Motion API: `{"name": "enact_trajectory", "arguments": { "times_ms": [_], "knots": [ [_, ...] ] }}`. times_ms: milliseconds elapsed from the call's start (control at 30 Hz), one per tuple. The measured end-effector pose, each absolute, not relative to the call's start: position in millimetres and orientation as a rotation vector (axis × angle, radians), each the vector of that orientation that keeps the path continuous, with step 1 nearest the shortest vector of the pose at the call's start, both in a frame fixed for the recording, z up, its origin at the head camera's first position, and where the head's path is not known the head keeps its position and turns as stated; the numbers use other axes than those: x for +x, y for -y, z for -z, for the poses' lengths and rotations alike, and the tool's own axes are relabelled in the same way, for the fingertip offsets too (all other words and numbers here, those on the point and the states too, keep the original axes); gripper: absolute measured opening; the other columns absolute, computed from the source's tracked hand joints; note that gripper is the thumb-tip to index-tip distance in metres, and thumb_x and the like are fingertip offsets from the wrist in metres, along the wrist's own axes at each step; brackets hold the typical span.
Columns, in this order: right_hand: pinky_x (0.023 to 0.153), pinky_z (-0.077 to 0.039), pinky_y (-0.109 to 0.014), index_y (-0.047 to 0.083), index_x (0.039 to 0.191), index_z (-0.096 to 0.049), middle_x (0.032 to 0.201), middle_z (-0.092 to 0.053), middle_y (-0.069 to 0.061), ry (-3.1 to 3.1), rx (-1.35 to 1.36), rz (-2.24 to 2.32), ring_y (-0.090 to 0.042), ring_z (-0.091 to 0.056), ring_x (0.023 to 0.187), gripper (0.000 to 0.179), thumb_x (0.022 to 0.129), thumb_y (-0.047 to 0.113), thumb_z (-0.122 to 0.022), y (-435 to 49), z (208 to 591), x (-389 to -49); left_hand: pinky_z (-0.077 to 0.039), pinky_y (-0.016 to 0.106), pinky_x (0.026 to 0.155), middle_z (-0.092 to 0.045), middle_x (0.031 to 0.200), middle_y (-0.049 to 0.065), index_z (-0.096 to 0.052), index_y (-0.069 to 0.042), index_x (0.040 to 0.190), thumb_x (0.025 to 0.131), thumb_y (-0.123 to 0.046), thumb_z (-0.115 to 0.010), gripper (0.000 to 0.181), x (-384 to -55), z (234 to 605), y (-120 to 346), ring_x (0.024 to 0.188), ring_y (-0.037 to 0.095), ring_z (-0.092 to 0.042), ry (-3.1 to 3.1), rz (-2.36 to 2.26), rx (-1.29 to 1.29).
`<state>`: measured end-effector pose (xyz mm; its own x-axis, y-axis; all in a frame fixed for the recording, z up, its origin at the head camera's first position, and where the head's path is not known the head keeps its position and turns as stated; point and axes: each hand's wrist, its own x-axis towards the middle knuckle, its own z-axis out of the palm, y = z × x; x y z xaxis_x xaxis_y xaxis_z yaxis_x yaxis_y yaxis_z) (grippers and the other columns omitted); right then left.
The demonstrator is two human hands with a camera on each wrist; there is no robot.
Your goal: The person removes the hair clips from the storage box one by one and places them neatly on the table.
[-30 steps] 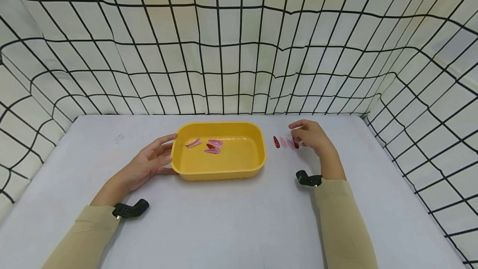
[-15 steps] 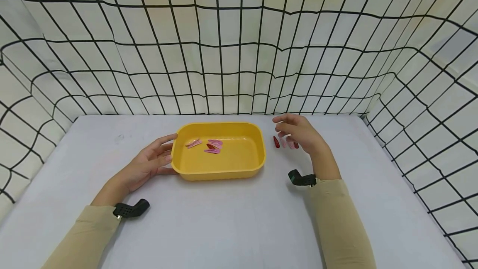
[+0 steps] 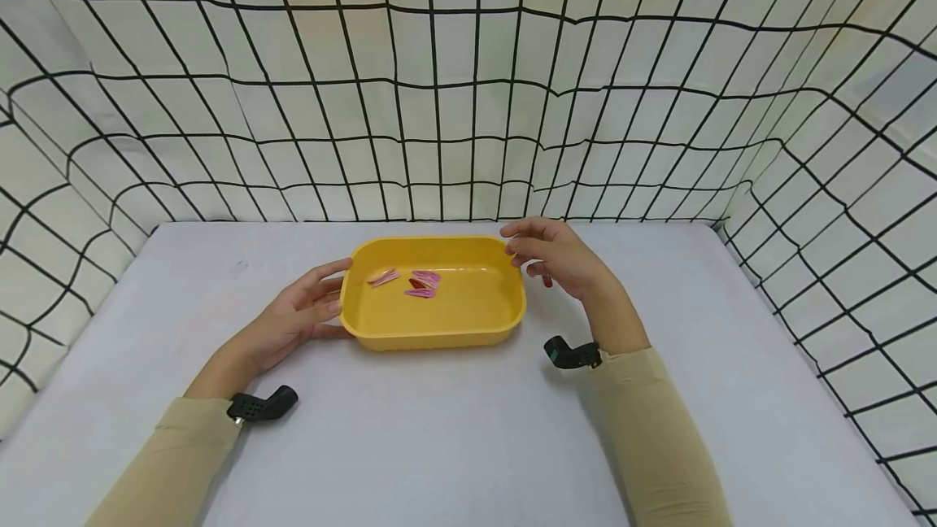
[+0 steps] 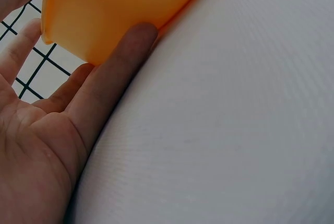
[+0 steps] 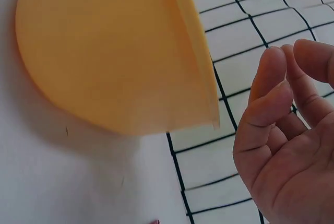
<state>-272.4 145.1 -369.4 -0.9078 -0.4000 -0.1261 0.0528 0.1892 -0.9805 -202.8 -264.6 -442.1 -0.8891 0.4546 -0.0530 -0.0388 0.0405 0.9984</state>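
Note:
A yellow tray [image 3: 468, 311] stands on the white table with several pink and red hair clips [image 3: 421, 293] lying in its left half. My left hand [image 3: 303, 315] rests against the tray's left end, fingers spread along its wall; the left wrist view shows a fingertip touching the outside of the tray [image 4: 99, 15]. Over the tray's right rim hovers my right hand [image 3: 560, 259], fingers bent and tips close together in the right wrist view. Whether a clip sits between those fingertips is hidden. A red hair clip [image 3: 547, 281] shows partly below this hand.
Black wire mesh [image 3: 468, 88] over a white backing encloses the back and sides of the white table [image 3: 439, 429]. Each wrist carries a black camera mount [image 3: 262, 405].
My right hand has moved left from above the row of clips right of the tray to the tray's right rim. The left hand stays at the tray's left end.

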Motion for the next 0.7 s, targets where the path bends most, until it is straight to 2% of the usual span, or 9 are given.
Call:
{"name": "enact_trajectory", "arguments": {
  "times_ms": [267,700],
  "knots": [
    [0.068,-0.052,-0.025,0.009,0.118,-0.066,0.103,-0.065,-0.009,-2.045,-0.385,1.751,-0.022,-0.063,0.089,0.022,0.098,0.016,-0.062,-116,368,-271,-0.058,0.047,0.09,-0.022,0.16,0.023,-0.025,-0.02,0.158,0.103,-0.01,-0.052,0.062,-203,443,265,0.123,0.021,-0.059,-1.973,-1.912,0.417],
    [0.078,-0.057,-0.032,0.007,0.125,-0.063,0.107,-0.067,-0.009,-1.991,-0.39,1.667,-0.024,-0.065,0.093,0.029,0.098,0.017,-0.063,-73,382,-274,-0.058,0.047,0.091,-0.021,0.161,0.022,-0.025,-0.021,0.158,0.103,-0.011,-0.052,0.062,-203,443,266,0.125,0.02,-0.058,-1.969,-1.908,0.415]
  ]
}}
